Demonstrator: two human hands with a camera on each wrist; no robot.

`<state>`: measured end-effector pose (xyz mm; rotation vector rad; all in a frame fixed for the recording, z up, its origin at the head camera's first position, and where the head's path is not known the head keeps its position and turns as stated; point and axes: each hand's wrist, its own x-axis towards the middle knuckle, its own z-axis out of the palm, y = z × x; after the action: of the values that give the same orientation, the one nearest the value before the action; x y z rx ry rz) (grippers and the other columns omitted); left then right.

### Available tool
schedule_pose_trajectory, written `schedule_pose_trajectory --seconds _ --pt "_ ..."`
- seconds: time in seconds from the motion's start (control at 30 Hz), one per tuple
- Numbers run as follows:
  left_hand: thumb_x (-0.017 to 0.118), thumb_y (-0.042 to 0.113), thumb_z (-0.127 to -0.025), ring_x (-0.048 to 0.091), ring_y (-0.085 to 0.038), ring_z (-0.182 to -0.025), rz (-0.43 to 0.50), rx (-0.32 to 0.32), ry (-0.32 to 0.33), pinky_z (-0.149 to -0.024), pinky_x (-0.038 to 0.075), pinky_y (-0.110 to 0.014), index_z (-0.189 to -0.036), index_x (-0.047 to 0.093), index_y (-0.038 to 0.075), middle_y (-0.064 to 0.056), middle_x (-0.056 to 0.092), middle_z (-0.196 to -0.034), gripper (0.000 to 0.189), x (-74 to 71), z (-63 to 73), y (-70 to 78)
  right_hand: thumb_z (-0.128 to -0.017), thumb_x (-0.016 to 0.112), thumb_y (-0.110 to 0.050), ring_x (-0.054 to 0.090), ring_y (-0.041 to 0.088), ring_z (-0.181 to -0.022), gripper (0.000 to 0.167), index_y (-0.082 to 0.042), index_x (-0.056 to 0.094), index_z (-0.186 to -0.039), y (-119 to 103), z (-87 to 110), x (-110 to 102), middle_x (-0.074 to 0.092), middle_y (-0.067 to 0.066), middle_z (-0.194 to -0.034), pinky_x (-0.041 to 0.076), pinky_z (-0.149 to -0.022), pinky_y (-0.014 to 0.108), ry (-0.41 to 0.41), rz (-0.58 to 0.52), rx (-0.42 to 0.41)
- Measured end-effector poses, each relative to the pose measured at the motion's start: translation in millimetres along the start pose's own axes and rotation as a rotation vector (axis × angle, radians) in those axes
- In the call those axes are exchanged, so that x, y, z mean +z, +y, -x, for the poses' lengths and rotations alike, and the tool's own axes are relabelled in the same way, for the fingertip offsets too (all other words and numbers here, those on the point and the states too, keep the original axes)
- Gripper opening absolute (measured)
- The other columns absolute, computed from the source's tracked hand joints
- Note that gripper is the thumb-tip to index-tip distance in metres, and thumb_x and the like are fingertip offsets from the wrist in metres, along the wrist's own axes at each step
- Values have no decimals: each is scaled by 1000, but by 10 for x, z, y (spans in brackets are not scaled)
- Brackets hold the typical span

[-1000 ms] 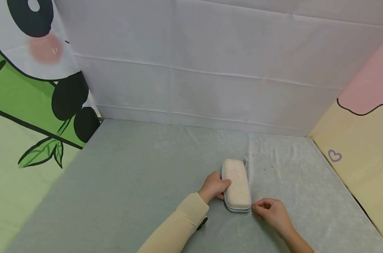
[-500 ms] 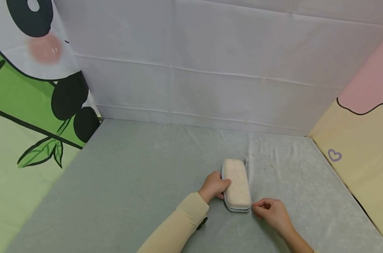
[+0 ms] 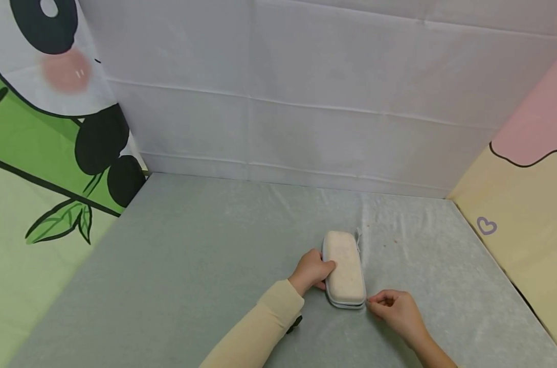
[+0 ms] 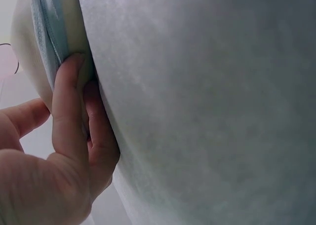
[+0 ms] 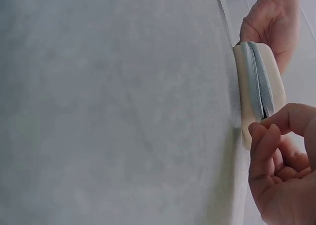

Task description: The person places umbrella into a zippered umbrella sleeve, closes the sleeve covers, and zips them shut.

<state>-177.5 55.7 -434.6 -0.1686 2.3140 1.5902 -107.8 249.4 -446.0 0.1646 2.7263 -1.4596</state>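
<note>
Cream shell, pale blue edging: the pencil-style case (image 3: 344, 268) lay flat on the grey cloth-covered table (image 3: 191, 266), right of the middle, its long side running away from you. Change over the last second: next to none. The case kept its place and angle; your left hand (image 3: 311, 270) did not shift at all. Your right hand (image 3: 397, 311) moved by a trace at most, its fingertips at the same near right corner.

Grip, left: clamped on the case from its left side, thumb over the top, fingers against the lower side and edge. Grip, right: thumb and finger together, pinching at the zip (image 5: 256, 77) by that corner. What exactly sat between the tips was too small to tell; I judged it to be the pull. From the right wrist, the two edging bands stood slightly apart close to your fingertips, with a dark sliver between them. Whether the teeth were joined there, you could not have told from these views.

A small pale loop (image 3: 358, 237) stuck out at the far right side, touched by neither hand.

Meaning for the work, as judged: a pause at the zip, the case well steadied, no visible gain along the seam.
</note>
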Motion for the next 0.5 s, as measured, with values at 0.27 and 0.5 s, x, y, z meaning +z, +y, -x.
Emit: schedule_pose_trajectory --seconds 0.27,0.5 --pt "61 18 -90 56 -21 -54 11 8 9 -46 51 -32 -94 52 1 -10 50 -76 20 -2 20 8 -71 74 3 51 7 -49 6 -1 70 -73 -4 21 -6 61 3 -59 44 -48 21 0 22 -18" --pt "61 18 -91 56 -21 -53 11 7 5 -46 51 -32 -95 51 1 -10 50 -76 20 16 15 -3 -70 73 4 49 7 -48 6 -2 70 -72 -14 41 -17 59 2 -56 43 -47 21 -10 50 -31"
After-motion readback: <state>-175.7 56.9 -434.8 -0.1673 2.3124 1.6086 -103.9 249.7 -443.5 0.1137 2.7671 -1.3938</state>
